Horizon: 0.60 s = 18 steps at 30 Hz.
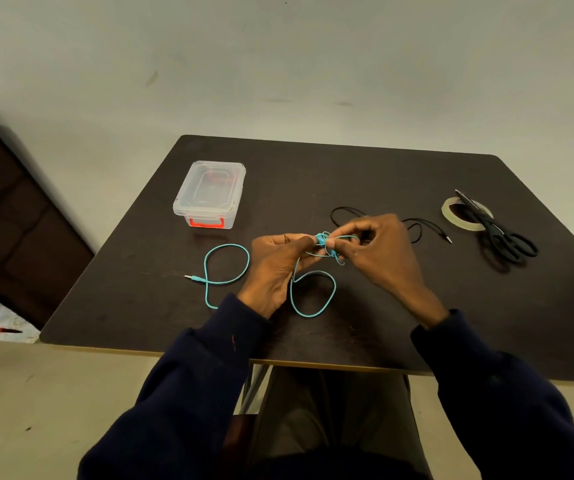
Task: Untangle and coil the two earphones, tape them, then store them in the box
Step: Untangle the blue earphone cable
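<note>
Above dark table point(382, 174), both hands pinch teal earphone point(327, 242).

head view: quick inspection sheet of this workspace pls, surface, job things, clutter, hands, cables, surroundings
surface: dark table
job's things: teal earphone tangled between the hands, its loops on the table; black earphone loose behind the hands; clear box, lid on; tape roll with scissors lying across it
clutter: nothing seen
grippers: left hand and right hand both pinch the teal knot
cables: teal plug lies at left; black plug at right
surroundings: pale wall; dark cabinet at left
</note>
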{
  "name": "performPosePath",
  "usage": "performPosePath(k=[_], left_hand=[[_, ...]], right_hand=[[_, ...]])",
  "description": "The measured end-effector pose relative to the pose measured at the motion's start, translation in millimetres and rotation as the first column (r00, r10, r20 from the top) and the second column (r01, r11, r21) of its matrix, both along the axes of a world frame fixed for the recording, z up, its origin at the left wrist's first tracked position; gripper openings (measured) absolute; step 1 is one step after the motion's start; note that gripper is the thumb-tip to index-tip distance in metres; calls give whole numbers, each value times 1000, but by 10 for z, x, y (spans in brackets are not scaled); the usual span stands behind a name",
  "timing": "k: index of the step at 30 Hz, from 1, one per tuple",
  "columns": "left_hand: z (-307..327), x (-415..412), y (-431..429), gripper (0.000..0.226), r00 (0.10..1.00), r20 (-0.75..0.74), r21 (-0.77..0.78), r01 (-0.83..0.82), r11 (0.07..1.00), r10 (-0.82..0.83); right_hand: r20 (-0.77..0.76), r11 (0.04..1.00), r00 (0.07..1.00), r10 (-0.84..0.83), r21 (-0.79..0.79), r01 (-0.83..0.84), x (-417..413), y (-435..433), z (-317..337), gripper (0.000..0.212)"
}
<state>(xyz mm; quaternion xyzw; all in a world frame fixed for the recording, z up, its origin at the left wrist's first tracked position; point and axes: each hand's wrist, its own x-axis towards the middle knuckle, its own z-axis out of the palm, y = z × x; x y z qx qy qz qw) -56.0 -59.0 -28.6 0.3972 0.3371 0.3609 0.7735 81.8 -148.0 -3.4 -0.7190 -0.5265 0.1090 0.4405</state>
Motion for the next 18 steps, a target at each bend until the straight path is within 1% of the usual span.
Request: performPosePath(k=[2,3,4,5,7,10,12,15,18], left_hand=[[-12,2,-8,5,1000,16,-17,3,1000,-3],[-22,1,-6,7,1000,18,-20,2,1000,-2],[-32,4,1,9,1000,13,-15,-3,1000,3],[-36,5,3,12,1000,5,-8,-7,1000,7],[-34,16,-2,15,1000,-5,-3,-7,1000,7],[-25,0,-1,21,1000,8,-32,6,999,-5],[-17,-19,1,23,998,31,-47,50,998,-48],[1,-38,-3,23,985,50,-15,169,986,-168],[1,-55,9,20,970,18,39,243,969,-244]], right_hand=[[46,999,998,-32,7,32,9,2,-32,2],[42,999,998,-36,14,35,12,6,-41,4],[-6,1000,1000,-26,13,26,18,9,-45,5],[-100,1000,995,-10,6,11,21,11,-41,5],[-300,1000,954,18,-6,-21,28,8,-36,5],[-448,999,894,19,-26,-35,34,6,-14,8],[-537,999,844,2,-31,-22,44,1,-3,10],[-590,1000,807,-7,-27,-11,80,-11,-15,13],[-581,1000,814,-4,-19,-9,92,-30,-50,18]])
